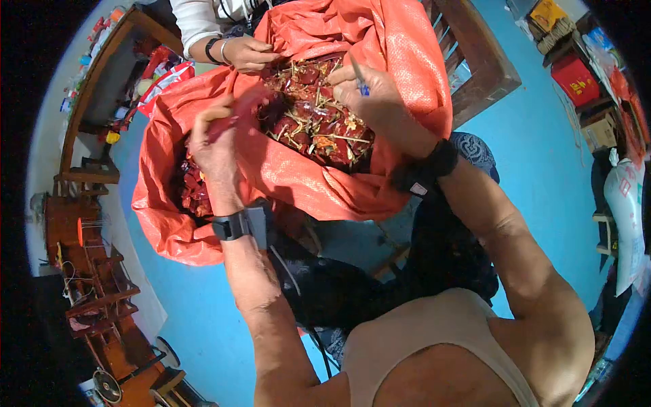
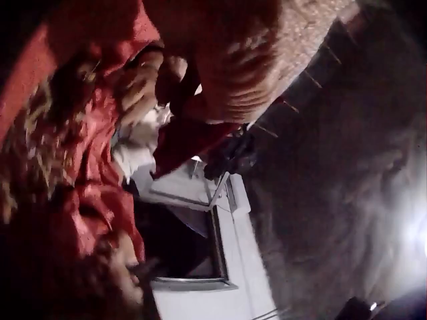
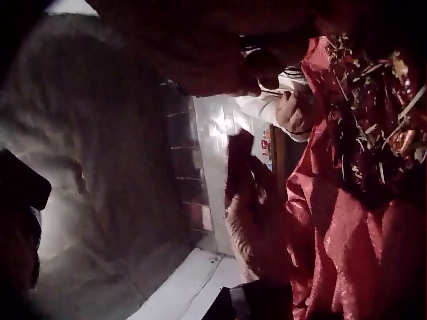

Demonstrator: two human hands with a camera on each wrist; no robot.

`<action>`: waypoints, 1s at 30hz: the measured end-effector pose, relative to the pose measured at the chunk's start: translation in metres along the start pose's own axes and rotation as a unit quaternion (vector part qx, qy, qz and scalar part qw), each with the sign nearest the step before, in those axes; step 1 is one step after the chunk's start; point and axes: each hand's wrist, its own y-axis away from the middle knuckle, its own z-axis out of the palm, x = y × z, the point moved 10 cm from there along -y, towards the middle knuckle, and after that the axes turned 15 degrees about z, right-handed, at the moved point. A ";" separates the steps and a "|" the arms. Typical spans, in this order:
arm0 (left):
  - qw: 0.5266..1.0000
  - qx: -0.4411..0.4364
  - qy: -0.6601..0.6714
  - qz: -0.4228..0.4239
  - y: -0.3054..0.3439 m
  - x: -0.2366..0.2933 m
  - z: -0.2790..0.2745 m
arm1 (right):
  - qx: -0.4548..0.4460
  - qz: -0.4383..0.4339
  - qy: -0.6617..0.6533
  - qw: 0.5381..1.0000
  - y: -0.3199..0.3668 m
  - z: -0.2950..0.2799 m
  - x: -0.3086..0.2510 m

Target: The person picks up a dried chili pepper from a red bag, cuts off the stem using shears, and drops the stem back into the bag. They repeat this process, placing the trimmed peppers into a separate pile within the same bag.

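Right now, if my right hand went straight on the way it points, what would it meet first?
Your right hand would probably meet the dark red heap in the orange sack, though depth is unclear.

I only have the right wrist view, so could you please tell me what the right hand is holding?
Observer: In the head view, the right hand pinches a slim tool with a blue part.
Operator: Thank you; what lies near the left hand, on the person's left side?
Observer: Red pieces, inside the orange-red sacking.
Operator: And what colour is the floor, please?
Observer: Blue, as the head view shows.
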 end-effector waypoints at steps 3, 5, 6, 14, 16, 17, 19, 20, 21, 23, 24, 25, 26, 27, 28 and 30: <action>0.972 0.077 -0.194 0.113 -0.009 0.012 -0.058 | -0.001 -0.029 -0.004 1.000 -0.001 -0.006 -0.003; 0.921 0.073 -0.361 0.127 -0.014 0.014 -0.084 | -0.003 -0.030 -0.005 1.000 0.000 -0.006 -0.003; 0.906 0.066 -0.410 0.083 -0.010 0.011 -0.094 | -0.006 -0.031 -0.003 0.999 0.001 -0.005 -0.005; 0.862 -0.097 -0.461 0.187 -0.011 0.010 -0.015 | -0.002 -0.043 0.006 0.999 0.005 -0.004 -0.012; 0.900 -0.150 -0.384 0.142 -0.001 0.002 0.040 | -0.015 -0.047 0.011 0.999 0.003 0.000 -0.009; 0.895 -0.182 -0.381 0.145 0.001 -0.004 0.060 | -0.031 -0.038 0.008 0.999 0.000 0.005 -0.002; 0.850 -0.235 -0.461 0.095 0.007 -0.042 0.074 | -0.048 -0.031 0.006 0.998 -0.002 0.011 0.001; 0.842 -0.245 -0.467 0.114 0.009 -0.043 0.080 | -0.047 -0.039 0.005 0.998 -0.001 0.011 -0.001; 0.843 -0.245 -0.465 0.115 0.009 -0.045 0.081 | -0.044 -0.047 0.004 0.998 0.000 0.009 -0.002; 0.811 -0.296 -0.504 0.032 0.013 -0.066 0.082 | -0.045 -0.038 -0.003 0.998 -0.001 0.008 0.001; 0.800 -0.306 -0.517 0.007 0.014 -0.067 0.083 | -0.047 -0.028 -0.011 0.998 -0.001 0.007 0.003; 0.799 -0.308 -0.516 0.006 0.015 -0.069 0.082 | -0.046 -0.026 -0.011 0.999 -0.001 0.006 0.004; 0.854 -0.280 -0.436 0.038 0.012 -0.061 0.083 | -0.050 -0.032 -0.002 0.998 0.000 0.006 0.003; 0.900 -0.247 -0.353 0.070 0.009 -0.053 0.083 | -0.054 -0.039 0.006 0.998 0.001 0.007 0.000; 0.946 -0.204 -0.249 0.045 0.011 -0.054 0.079 | -0.053 -0.039 0.004 0.998 0.001 0.007 0.000; 0.975 -0.180 -0.132 -0.001 0.017 -0.037 0.085 | -0.047 -0.057 0.002 0.997 0.003 0.006 -0.005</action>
